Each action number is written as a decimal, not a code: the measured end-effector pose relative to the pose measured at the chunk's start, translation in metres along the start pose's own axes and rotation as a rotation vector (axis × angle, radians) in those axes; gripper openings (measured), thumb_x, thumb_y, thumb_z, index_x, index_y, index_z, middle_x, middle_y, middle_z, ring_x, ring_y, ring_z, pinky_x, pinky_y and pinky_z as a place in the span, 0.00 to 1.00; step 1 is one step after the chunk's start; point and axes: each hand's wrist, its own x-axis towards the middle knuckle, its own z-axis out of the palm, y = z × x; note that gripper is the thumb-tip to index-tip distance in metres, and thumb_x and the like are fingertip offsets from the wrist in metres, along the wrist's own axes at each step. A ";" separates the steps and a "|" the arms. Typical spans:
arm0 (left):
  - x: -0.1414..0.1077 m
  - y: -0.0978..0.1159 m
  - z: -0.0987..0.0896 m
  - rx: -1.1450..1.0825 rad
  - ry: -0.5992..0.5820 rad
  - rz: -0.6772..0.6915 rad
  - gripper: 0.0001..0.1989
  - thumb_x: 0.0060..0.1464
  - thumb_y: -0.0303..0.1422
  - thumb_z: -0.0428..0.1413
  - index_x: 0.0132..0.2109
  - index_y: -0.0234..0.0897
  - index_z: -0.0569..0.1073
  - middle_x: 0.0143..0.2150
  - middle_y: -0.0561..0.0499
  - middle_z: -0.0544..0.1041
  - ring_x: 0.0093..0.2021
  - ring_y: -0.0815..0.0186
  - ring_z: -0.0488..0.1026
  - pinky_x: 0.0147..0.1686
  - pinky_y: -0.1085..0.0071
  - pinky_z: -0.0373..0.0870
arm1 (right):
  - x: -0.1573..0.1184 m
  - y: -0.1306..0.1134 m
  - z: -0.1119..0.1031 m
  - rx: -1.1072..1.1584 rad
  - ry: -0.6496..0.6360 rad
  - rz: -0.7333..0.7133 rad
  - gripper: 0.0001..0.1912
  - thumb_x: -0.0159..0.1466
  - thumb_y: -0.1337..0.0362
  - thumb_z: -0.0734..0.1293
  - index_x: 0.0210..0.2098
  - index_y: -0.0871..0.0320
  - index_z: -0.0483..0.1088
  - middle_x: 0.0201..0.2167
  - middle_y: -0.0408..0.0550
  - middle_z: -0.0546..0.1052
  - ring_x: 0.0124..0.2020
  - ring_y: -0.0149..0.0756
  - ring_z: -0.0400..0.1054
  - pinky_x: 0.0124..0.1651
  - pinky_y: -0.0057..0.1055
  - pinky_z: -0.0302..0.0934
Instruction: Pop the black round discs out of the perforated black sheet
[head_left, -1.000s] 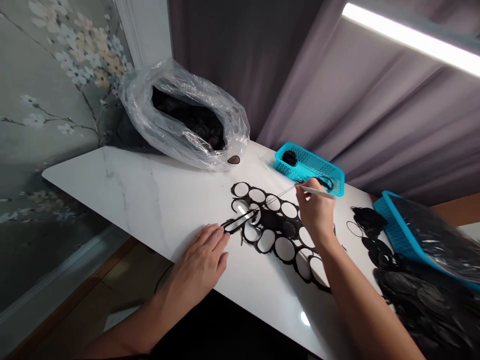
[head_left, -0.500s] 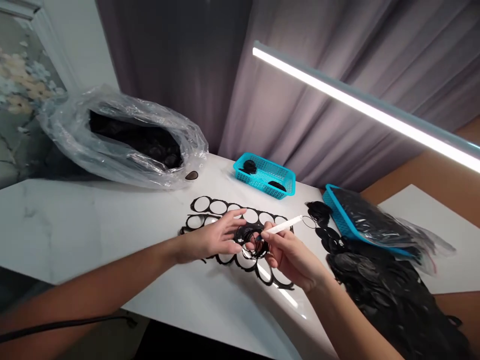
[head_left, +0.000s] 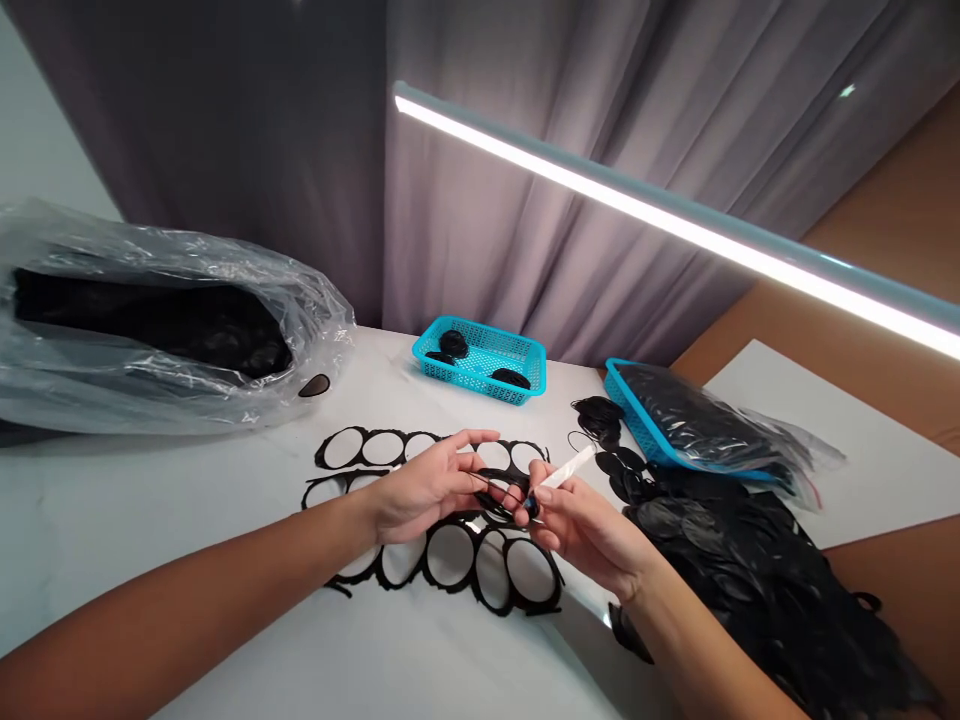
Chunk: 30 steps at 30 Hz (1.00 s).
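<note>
Between my hands hangs a loose bundle of thin black rings (head_left: 501,488). My left hand (head_left: 431,490) pinches the bundle's left side between thumb and fingers, its index finger stretched out above. At the other side, my right hand (head_left: 574,515) grips the bundle together with a slim white stick-like tool (head_left: 566,468), which points up and to the right; its lower end is hidden in the fingers. Below the hands lie black strips with round cut-out holes (head_left: 450,555), set in rows on the white table (head_left: 360,650).
A blue basket (head_left: 480,358) with black ring bundles stands at the back. Another blue basket (head_left: 637,410) carries a bagged black stack. Black discs and scraps (head_left: 750,580) pile up at right. A clear plastic bag (head_left: 187,390) with black material lies left, a lamp bar (head_left: 637,205) overhead.
My left hand has closed from spread fingers onto the ring bundle, which is now stretched between both hands. The view has swung to the right. My right hand keeps its grip.
</note>
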 end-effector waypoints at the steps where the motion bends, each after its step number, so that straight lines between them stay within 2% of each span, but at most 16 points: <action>1: 0.001 0.002 0.000 0.000 0.049 0.008 0.29 0.54 0.25 0.61 0.61 0.40 0.62 0.42 0.51 0.71 0.46 0.62 0.75 0.52 0.62 0.66 | 0.001 0.000 -0.005 0.002 0.022 -0.012 0.13 0.61 0.65 0.73 0.31 0.60 0.63 0.39 0.52 0.76 0.37 0.28 0.71 0.30 0.18 0.63; 3: 0.001 0.005 0.000 -0.002 0.113 0.014 0.28 0.55 0.25 0.60 0.61 0.40 0.62 0.40 0.53 0.69 0.45 0.63 0.75 0.53 0.61 0.66 | 0.002 0.000 -0.012 -0.003 0.055 -0.033 0.13 0.61 0.66 0.73 0.30 0.60 0.63 0.38 0.50 0.75 0.39 0.28 0.69 0.36 0.20 0.63; 6: 0.002 0.007 0.000 -0.020 0.129 0.019 0.28 0.57 0.24 0.59 0.62 0.40 0.62 0.37 0.54 0.68 0.40 0.66 0.74 0.52 0.62 0.66 | 0.001 0.000 -0.012 -0.017 0.073 -0.064 0.14 0.61 0.65 0.73 0.29 0.59 0.63 0.38 0.48 0.74 0.41 0.29 0.68 0.38 0.21 0.62; 11: -0.002 0.010 -0.002 0.000 0.045 -0.041 0.28 0.60 0.26 0.58 0.63 0.42 0.60 0.40 0.52 0.70 0.40 0.69 0.72 0.50 0.66 0.66 | -0.005 -0.001 -0.007 -0.023 0.118 -0.087 0.13 0.59 0.64 0.74 0.29 0.58 0.65 0.38 0.48 0.74 0.41 0.31 0.69 0.40 0.24 0.62; 16: -0.004 0.012 -0.003 0.040 -0.048 -0.083 0.31 0.56 0.24 0.60 0.63 0.44 0.60 0.46 0.50 0.70 0.45 0.66 0.72 0.52 0.64 0.63 | -0.007 0.000 -0.010 -0.019 0.126 -0.121 0.11 0.60 0.64 0.74 0.29 0.58 0.67 0.39 0.47 0.74 0.39 0.30 0.69 0.41 0.25 0.63; 23: 0.001 0.009 -0.008 0.123 -0.086 -0.078 0.28 0.56 0.24 0.58 0.62 0.44 0.62 0.44 0.52 0.69 0.44 0.67 0.71 0.48 0.67 0.64 | -0.009 0.000 -0.013 -0.004 0.105 -0.125 0.09 0.60 0.65 0.73 0.29 0.59 0.69 0.35 0.45 0.71 0.37 0.29 0.69 0.40 0.25 0.63; 27: 0.002 0.010 -0.008 0.168 -0.084 -0.096 0.27 0.56 0.27 0.59 0.62 0.43 0.63 0.45 0.51 0.69 0.43 0.66 0.71 0.50 0.64 0.63 | -0.010 0.001 -0.014 -0.015 0.104 -0.119 0.10 0.60 0.65 0.74 0.29 0.59 0.69 0.36 0.45 0.70 0.37 0.30 0.69 0.40 0.26 0.63; 30: 0.001 0.011 -0.006 0.247 -0.103 -0.124 0.27 0.57 0.30 0.59 0.62 0.42 0.63 0.46 0.49 0.71 0.46 0.63 0.71 0.51 0.62 0.62 | -0.009 0.002 -0.014 -0.025 0.098 -0.104 0.10 0.59 0.64 0.74 0.28 0.59 0.69 0.35 0.46 0.70 0.37 0.31 0.68 0.39 0.26 0.62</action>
